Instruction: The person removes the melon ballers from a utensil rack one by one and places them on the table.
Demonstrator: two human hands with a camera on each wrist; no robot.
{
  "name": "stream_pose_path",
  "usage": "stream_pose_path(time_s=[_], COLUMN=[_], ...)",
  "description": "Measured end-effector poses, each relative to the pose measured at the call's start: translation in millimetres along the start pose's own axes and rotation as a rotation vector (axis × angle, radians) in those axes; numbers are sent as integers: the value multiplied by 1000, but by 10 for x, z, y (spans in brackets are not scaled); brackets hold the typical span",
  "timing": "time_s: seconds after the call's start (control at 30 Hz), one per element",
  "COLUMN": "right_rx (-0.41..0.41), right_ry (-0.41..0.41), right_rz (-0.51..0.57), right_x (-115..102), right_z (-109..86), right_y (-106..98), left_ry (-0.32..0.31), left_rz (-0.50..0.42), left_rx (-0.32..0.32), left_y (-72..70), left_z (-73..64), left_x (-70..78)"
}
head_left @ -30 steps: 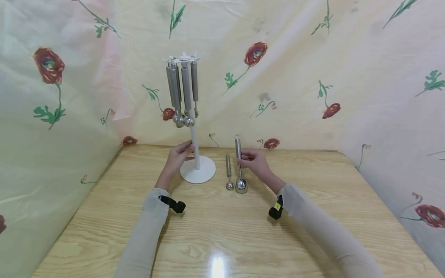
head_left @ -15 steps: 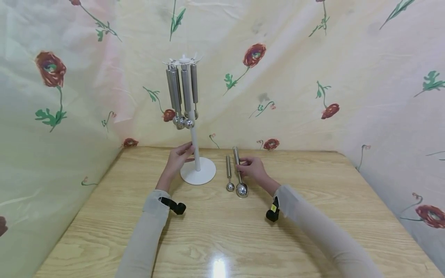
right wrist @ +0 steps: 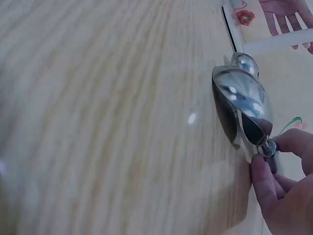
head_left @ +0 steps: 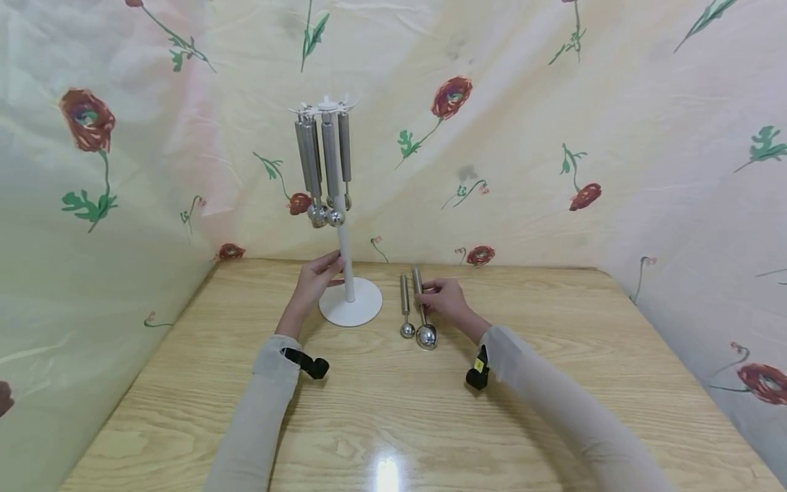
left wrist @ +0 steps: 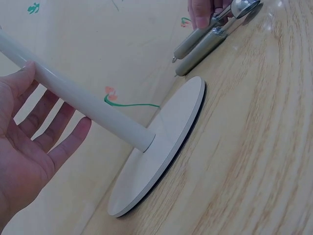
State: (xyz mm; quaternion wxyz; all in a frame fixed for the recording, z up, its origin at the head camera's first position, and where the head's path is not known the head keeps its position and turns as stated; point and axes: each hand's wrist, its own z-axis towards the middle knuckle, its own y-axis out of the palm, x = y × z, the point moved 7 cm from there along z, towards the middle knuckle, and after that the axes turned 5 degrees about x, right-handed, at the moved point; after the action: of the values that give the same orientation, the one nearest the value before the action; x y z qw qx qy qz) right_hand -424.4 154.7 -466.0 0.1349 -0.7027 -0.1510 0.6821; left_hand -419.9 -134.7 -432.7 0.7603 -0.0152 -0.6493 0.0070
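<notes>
My left hand [head_left: 309, 285] holds the pole of a white stand [head_left: 347, 253], thumb on one side and fingers on the other, just above its round base. Several metal scoops [head_left: 330, 157] hang by their handles from the hooks at its top. To the right, my right hand [head_left: 447, 298] pinches the large scoop [head_left: 426, 336] near where its handle meets the neck. In the right wrist view that scoop's oval bowl [right wrist: 247, 93] is rounded side up, close over the table. A small scoop [head_left: 404, 307] with a round head lies just left of it, almost parallel.
The light wooden table [head_left: 369, 403] runs back to a flowered cloth [head_left: 529, 137] hanging behind and at both sides. A black wrist camera [head_left: 316, 368] sits on the left wrist, another camera [head_left: 477, 377] on the right.
My right hand has lowered the large scoop's handle toward the table and shifted slightly left, closer to the small scoop. The left hand stays on the stand's pole.
</notes>
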Motion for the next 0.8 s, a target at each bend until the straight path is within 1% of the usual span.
stream_pose_path(time_s=[0.2, 0.4, 0.6, 0.8], right_rx=[-7, -37, -48, -69], right_ry=[-2, -19, -32, -28], right_rz=[-85, -154, -172, -159], right_x=[3, -39, -68, -14], right_z=[49, 62, 58, 88], right_y=[26, 39, 37, 26], left_ry=[-6, -6, 0, -6], left_rz=[-6, -5, -8, 3], left_rx=[3, 8, 4, 8], left_y=[2, 3, 9, 3], left_z=[19, 34, 47, 54], left_x=[-9, -3, -2, -12])
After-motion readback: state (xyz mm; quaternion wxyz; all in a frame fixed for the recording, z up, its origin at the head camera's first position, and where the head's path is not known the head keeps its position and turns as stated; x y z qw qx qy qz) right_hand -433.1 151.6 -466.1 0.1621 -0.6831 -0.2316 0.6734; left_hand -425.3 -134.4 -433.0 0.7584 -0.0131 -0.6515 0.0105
